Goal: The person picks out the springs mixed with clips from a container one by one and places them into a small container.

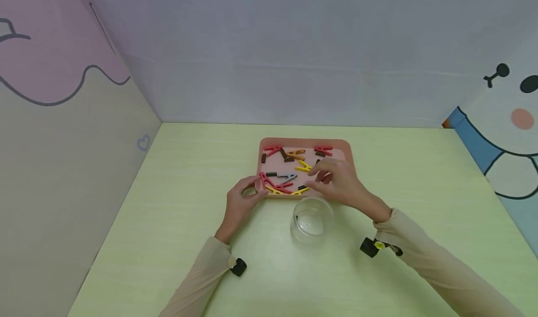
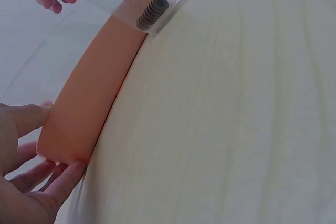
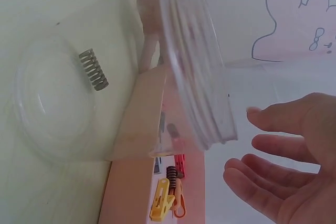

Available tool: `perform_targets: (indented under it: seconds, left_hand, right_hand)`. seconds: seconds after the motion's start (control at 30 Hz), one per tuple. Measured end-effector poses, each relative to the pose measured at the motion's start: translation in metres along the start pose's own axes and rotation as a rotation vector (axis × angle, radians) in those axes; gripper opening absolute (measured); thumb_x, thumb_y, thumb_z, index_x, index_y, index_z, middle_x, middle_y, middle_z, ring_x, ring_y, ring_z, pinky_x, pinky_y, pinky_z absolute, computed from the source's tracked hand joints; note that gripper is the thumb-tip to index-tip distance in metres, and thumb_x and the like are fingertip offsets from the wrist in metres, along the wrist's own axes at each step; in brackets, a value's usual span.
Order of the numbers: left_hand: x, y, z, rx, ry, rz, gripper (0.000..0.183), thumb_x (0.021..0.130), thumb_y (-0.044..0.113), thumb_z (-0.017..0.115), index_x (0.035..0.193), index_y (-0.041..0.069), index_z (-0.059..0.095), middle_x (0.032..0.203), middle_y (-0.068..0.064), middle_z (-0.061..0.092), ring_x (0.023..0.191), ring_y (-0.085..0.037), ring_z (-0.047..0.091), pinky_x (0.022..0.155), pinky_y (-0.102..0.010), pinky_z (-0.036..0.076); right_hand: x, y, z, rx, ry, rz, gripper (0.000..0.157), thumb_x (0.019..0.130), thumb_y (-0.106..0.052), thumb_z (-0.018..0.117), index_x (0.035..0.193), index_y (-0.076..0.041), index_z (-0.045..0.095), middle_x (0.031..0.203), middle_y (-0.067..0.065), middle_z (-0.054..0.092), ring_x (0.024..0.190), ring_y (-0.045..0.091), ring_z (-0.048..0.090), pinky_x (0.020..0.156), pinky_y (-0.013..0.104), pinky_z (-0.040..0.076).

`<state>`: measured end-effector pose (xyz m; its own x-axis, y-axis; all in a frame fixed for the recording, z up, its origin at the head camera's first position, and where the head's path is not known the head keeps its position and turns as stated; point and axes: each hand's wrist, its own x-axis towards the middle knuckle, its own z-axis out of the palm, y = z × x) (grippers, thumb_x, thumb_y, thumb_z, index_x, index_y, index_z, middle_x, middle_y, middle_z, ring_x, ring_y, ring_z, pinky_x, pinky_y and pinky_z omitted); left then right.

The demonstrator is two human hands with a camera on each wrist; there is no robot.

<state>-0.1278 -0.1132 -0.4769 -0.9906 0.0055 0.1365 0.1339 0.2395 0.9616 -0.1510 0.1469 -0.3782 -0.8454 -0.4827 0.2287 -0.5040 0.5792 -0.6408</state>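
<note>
A pink tray point(image 1: 304, 142) holds several small clips point(image 1: 273, 148) in red, yellow, orange and pale blue, along with several dark coil springs point(image 1: 271, 174). At its near left corner my left hand point(image 1: 241, 209) grips the tray, thumb at the rim and fingers against the outer wall, as the left wrist view shows. My right hand point(image 1: 338, 181) hovers over the tray's near right part, beyond the clear jar point(image 1: 312, 220). Its fingers are loosely bent and apart, with nothing seen between them in the right wrist view. One coil spring point(image 3: 94, 70) lies inside the jar.
The jar stands upright on the pale wood-grain table point(image 1: 201, 167), close to the tray's near edge. A plain wall point(image 1: 269, 74) rises behind the table, and cartoon-printed panels point(image 1: 63, 144) flank it left and right.
</note>
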Motion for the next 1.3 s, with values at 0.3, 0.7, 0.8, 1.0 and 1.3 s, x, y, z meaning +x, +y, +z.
perform_targets:
  seconds: [0.3,0.7,0.8,1.0,1.3]
  left_hand:
    - [-0.005,0.026,-0.004,0.002,-0.023,-0.001,0.043,0.082,0.005,0.073,0.120,-0.009,0.059,0.124,-0.024,0.056,0.110,-0.040,0.054,0.084,-0.038,0.053]
    - [-0.004,0.023,-0.005,0.007,-0.032,0.003,0.044,0.082,0.007,0.074,0.122,-0.007,0.059,0.124,-0.023,0.056,0.110,-0.039,0.055,0.084,-0.043,0.052]
    - [-0.005,0.024,-0.005,0.012,-0.033,-0.006,0.045,0.082,0.007,0.073,0.122,-0.006,0.059,0.123,-0.022,0.056,0.111,-0.038,0.055,0.085,-0.043,0.052]
    - [-0.005,0.024,-0.004,0.001,-0.035,-0.009,0.044,0.082,0.006,0.073,0.122,-0.007,0.059,0.123,-0.025,0.056,0.111,-0.040,0.054,0.086,-0.046,0.051]
    - [-0.005,0.022,-0.004,-0.009,-0.032,0.005,0.043,0.082,0.005,0.073,0.120,-0.008,0.059,0.122,-0.027,0.055,0.110,-0.041,0.054,0.086,-0.050,0.050]
  right_hand:
    - [0.009,0.009,0.009,-0.044,-0.015,0.068,0.022,0.078,-0.016,0.079,0.091,0.000,0.070,0.088,0.010,0.068,0.072,0.021,0.062,0.064,0.035,0.056]
    - [0.015,0.018,0.016,-0.056,-0.085,0.152,0.026,0.080,-0.020,0.077,0.094,0.000,0.070,0.091,0.011,0.068,0.076,0.023,0.061,0.065,0.030,0.054]
    - [0.017,0.022,0.019,-0.051,-0.102,0.155,0.024,0.081,-0.019,0.077,0.093,0.000,0.070,0.090,0.010,0.067,0.075,0.023,0.060,0.064,0.030,0.053]
    - [0.021,0.032,0.027,-0.051,-0.127,0.164,0.019,0.081,-0.017,0.076,0.088,-0.001,0.069,0.085,0.008,0.067,0.072,0.021,0.059,0.063,0.029,0.052]
    - [0.027,0.040,0.038,-0.041,-0.190,0.205,0.017,0.082,-0.018,0.075,0.088,-0.003,0.069,0.085,0.007,0.066,0.075,0.020,0.058,0.066,0.030,0.053]
